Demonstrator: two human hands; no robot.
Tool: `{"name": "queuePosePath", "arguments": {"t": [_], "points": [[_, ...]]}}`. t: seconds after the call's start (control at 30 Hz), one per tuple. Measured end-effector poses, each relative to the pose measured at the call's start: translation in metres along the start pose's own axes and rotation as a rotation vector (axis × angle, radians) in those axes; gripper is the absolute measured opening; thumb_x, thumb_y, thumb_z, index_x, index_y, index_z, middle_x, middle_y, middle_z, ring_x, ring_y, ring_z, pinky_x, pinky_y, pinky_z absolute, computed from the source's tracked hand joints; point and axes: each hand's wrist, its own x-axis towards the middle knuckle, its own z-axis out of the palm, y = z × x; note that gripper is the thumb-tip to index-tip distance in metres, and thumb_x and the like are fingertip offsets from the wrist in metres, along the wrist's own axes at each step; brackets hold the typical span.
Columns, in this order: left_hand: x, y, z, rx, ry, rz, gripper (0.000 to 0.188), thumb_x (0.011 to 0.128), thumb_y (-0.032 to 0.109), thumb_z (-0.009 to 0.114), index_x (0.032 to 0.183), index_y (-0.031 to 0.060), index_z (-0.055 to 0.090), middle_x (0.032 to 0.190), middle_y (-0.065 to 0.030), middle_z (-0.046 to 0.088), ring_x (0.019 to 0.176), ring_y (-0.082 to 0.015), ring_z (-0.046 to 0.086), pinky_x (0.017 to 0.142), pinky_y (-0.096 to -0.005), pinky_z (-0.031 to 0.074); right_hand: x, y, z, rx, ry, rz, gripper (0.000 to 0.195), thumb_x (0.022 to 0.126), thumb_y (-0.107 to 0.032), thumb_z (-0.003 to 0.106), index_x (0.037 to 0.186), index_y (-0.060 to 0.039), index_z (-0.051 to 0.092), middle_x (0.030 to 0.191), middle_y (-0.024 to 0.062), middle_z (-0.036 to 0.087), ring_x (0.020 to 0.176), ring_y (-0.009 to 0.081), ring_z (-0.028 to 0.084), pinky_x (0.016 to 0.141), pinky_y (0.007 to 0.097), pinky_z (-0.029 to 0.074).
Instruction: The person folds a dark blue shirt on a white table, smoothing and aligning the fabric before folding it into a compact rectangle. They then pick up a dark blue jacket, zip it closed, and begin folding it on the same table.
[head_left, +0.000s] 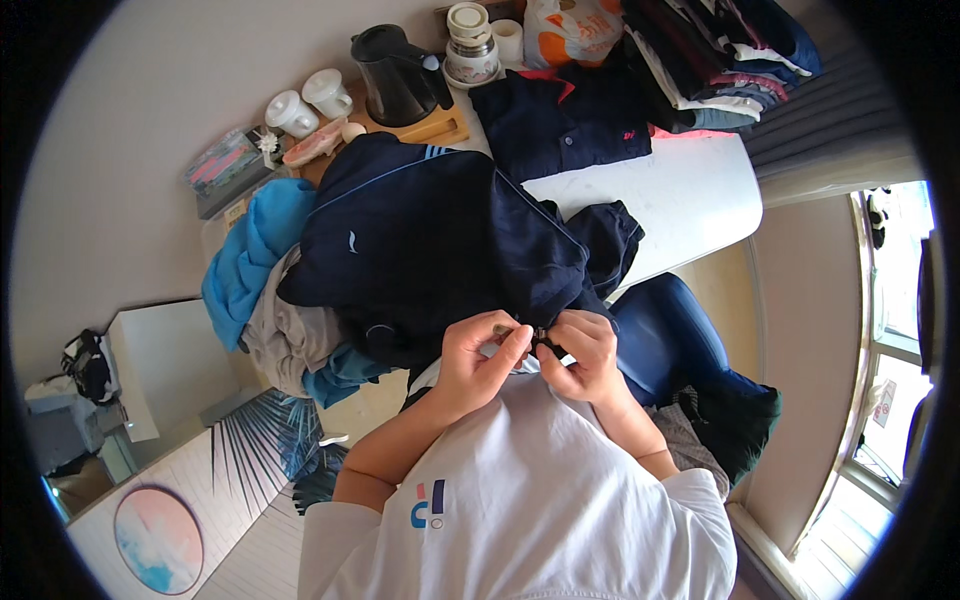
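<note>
A dark navy jacket (420, 225) with light blue piping and a small white logo lies spread over the near side of the table, its lower edge close to my body. Both hands meet at that edge, in front of my white shirt. My left hand (484, 361) pinches the edge between thumb and fingers. Close on its right, my right hand (581, 355) grips the same edge. Between the fingertips shows a small metal piece (541, 333), which looks like a zip fitting; the fingers partly hide it.
On the white table (697, 195) lie a folded navy shirt (562, 124) and stacked clothes (705, 60). A black electric kettle (390, 75), lidded white cups (291, 114) and a thermos (472, 49) stand at the back. Blue cloth (259, 244) is heaped left; a blue chair (667, 337) is right.
</note>
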Motion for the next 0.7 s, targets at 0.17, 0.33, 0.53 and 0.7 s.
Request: {"name": "queuePosePath", "arguments": {"t": [0.17, 0.33, 0.53, 0.7], "points": [[0.005, -0.002, -0.004, 0.094, -0.086, 0.007, 0.014, 0.097, 0.006, 0.057, 0.087, -0.0018, 0.062, 0.076, -0.0044, 0.062, 0.066, -0.0080, 0.058, 0.060, -0.0216, 0.047, -0.006, 0.003, -0.002, -0.010, 0.069, 0.027, 0.011, 0.070, 0.000, 0.065, 0.068, 0.0009, 0.054, 0.060, 0.0109, 0.047, 0.047, 0.0281, 0.047, 0.044, 0.0374, 0.036], [0.007, 0.005, -0.002, 0.085, -0.059, -0.024, 0.010, 0.096, 0.003, 0.053, 0.094, -0.0019, 0.061, 0.081, -0.0051, 0.062, 0.072, -0.0093, 0.058, 0.066, -0.0238, 0.048, -0.002, 0.006, -0.004, 0.008, 0.085, 0.053, 0.011, 0.070, 0.001, 0.065, 0.068, 0.0016, 0.055, 0.060, 0.0106, 0.047, 0.047, 0.0278, 0.047, 0.044, 0.0369, 0.036], [0.015, 0.013, -0.007, 0.252, -0.073, 0.059, 0.007, 0.093, 0.003, 0.054, 0.089, -0.0028, 0.057, 0.080, -0.0073, 0.058, 0.073, -0.0126, 0.055, 0.068, -0.0266, 0.044, 0.009, 0.012, -0.001, 0.006, 0.027, -0.011, 0.012, 0.068, 0.000, 0.067, 0.068, 0.0005, 0.055, 0.059, 0.0097, 0.046, 0.046, 0.0260, 0.046, 0.043, 0.0359, 0.035], [0.018, 0.009, -0.015, 0.217, -0.089, 0.039, 0.005, 0.089, -0.001, 0.054, 0.085, -0.0028, 0.054, 0.077, -0.0083, 0.055, 0.071, -0.0141, 0.052, 0.066, -0.0272, 0.042, 0.015, 0.016, 0.009, -0.009, 0.035, -0.018, 0.016, 0.068, -0.005, 0.067, 0.062, -0.0001, 0.052, 0.055, 0.0084, 0.044, 0.043, 0.0230, 0.043, 0.042, 0.0345, 0.031]]}}
